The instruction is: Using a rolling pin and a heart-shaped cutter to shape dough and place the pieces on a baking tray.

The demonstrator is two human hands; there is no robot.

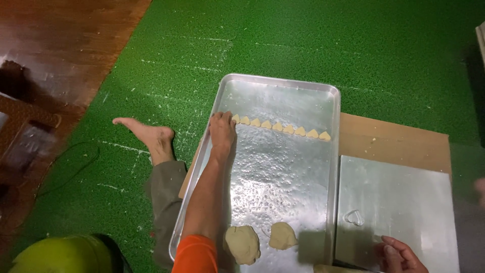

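1. The metal baking tray [283, 96] lies on a green mat [303, 40], its long axis running away from the person, tilted slightly rightward at the far end.
2. A flat metal sheet [404, 202] lies just right of the tray on a wooden board [394, 141]; a heart-shaped cutter [354, 218] rests on it.
3. Two dough lumps [242, 244] sit at the tray's near end.
4. A row of heart-shaped dough pieces [283, 127] crosses the tray, slanting down to the right.
5. The left hand [222, 130] reaches forward, fingers curled down, touching the row's leftmost piece.
6. The right hand [399, 255] rests loosely open on the sheet's near edge, holding nothing.
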